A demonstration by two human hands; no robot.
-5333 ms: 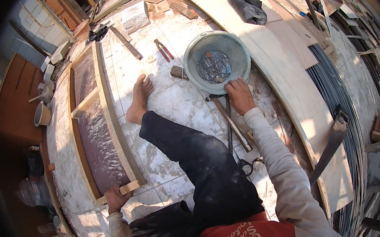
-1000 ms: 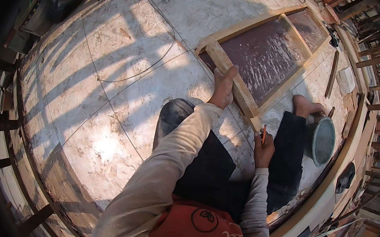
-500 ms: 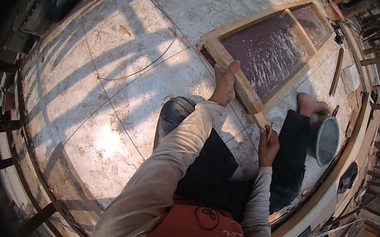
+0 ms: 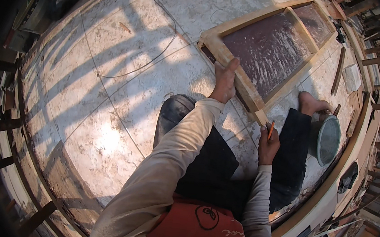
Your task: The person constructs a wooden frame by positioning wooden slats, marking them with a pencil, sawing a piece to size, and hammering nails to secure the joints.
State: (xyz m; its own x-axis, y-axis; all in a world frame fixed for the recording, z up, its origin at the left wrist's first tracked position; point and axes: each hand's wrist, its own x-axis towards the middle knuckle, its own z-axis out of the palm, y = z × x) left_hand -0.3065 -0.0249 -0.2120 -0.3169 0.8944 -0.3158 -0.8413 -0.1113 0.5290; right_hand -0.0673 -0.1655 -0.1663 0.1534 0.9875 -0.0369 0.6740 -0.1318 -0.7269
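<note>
The fingers of the right hand [image 4: 269, 145] are closed around an orange pencil [image 4: 270, 131], just beside the end of a wood bar [image 4: 247, 90] that sticks out past the corner of the frame. Whether they touch the bar too is hard to tell. The left hand [image 4: 224, 81] grips the bar near its middle, thumb on top, the other fingers partly hidden. The bar runs along the near edge of a wood frame [image 4: 255, 19] with a dark purple panel [image 4: 265, 52], lying on the floor [image 4: 67, 106]. The step looks like lining up the bar to mark it. The next move seems to call for a steady left hand and the pencil tip at the right spot. Out by the floor's right edge, a bucket [image 4: 329, 140] sits near the bare foot [image 4: 310, 104].
</note>
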